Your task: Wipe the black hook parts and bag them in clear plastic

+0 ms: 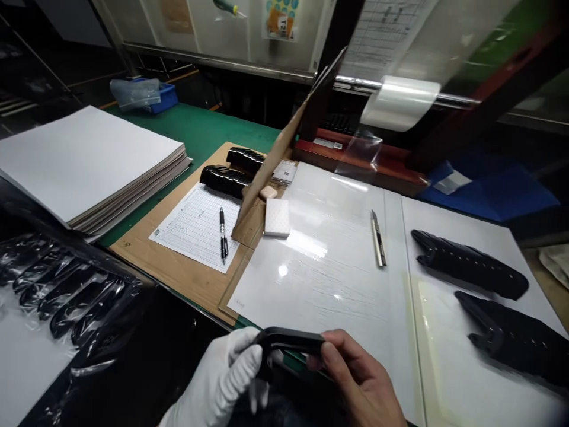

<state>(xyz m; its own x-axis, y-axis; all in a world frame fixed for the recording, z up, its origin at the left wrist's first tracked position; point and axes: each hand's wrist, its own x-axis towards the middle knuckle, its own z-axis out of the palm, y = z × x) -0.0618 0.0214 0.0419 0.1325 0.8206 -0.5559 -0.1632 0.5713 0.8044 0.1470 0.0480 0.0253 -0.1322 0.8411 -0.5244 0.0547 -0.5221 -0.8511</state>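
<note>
The black moulded piece point(288, 341) sits pinched in the fingers point(336, 343), long axis running crosswise; the gloved left hand point(217, 376) clasps one end, the bare right hand point(362, 379) the other, equally near.

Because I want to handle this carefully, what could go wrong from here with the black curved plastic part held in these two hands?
The bare right hand touches the glossy black curved plastic part directly and might leave fingerprints, unlike the white-gloved left hand. The silver snap-off utility knife lies on the glossy white board, its blade apparently out, so it could perhaps scratch a part or cut a hand.
</note>
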